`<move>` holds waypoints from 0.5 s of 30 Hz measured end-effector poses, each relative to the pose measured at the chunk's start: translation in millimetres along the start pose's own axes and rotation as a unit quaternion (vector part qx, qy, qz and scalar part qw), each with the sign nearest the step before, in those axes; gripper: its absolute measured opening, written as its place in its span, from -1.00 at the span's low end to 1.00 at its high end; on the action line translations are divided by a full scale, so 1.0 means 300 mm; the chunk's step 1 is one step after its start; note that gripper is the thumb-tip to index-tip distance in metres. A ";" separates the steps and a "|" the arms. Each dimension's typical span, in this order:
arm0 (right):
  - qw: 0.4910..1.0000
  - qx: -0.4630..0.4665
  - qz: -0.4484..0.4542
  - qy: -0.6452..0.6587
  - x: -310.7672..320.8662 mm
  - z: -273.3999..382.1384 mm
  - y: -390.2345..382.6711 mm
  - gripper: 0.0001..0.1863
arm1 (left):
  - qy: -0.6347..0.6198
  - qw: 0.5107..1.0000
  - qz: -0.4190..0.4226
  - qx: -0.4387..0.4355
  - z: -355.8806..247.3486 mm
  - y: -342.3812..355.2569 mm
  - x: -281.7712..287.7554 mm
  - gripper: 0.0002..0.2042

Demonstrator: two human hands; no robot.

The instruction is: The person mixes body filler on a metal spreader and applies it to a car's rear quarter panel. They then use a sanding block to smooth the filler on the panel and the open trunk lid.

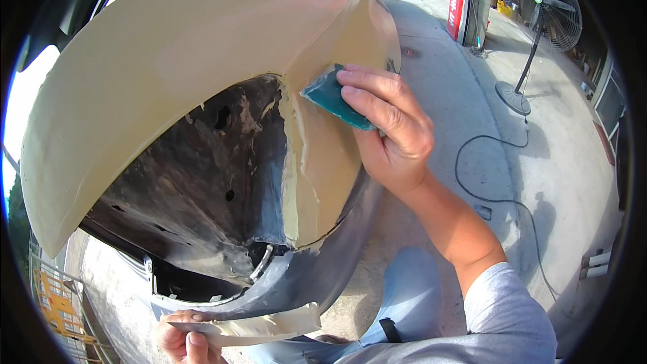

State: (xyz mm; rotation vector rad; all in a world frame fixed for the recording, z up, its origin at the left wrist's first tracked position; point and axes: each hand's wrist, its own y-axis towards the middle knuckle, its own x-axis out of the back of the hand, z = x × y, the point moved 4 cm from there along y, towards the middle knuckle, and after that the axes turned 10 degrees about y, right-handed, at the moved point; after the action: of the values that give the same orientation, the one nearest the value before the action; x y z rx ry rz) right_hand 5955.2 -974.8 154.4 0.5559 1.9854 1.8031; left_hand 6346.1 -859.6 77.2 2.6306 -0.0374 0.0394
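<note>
My right hand (397, 121) pinches a green, flexible filler spreader (331, 98) between thumb and fingers. The spreader's pale-smeared edge rests against the beige, filler-coated car body panel (202, 27), just right of the dark lamp opening (209, 155). A raised, lighter strip of wet-looking filler (292, 168) runs down that opening's right edge. At the bottom, my left hand (183, 342) grips a thin, flat plate (263, 325) loaded with cream filler. The plate lies roughly level below the grey bumper (317, 276), apart from the panel.
Concrete ground (424, 229) stretches to the right of the car. A standing fan (539, 0) stands at the far right, with a black cable (472, 138) trailing along the ground. A red-faced pillar (458, 0) rises behind. Yellow barriers (57, 303) stand at lower left.
</note>
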 end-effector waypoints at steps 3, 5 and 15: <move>1.000 0.006 0.001 0.005 -0.011 0.003 0.002 -0.51 | 0.008 1.000 -0.005 -0.007 0.006 -0.011 0.010 -0.72; 1.000 0.004 0.000 0.004 -0.014 0.007 0.003 -0.51 | 0.016 1.000 0.002 -0.015 0.007 -0.011 0.012 -0.70; 0.999 -0.011 0.027 0.012 -0.024 0.022 -0.003 -0.51 | 0.012 0.998 0.027 -0.052 -0.006 0.003 -0.005 -0.63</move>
State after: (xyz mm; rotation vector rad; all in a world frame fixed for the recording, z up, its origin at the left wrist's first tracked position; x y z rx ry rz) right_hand 5964.9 -973.3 153.0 0.5894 1.9824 1.8706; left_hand 6344.5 -859.3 79.2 2.5238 -0.1004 0.0866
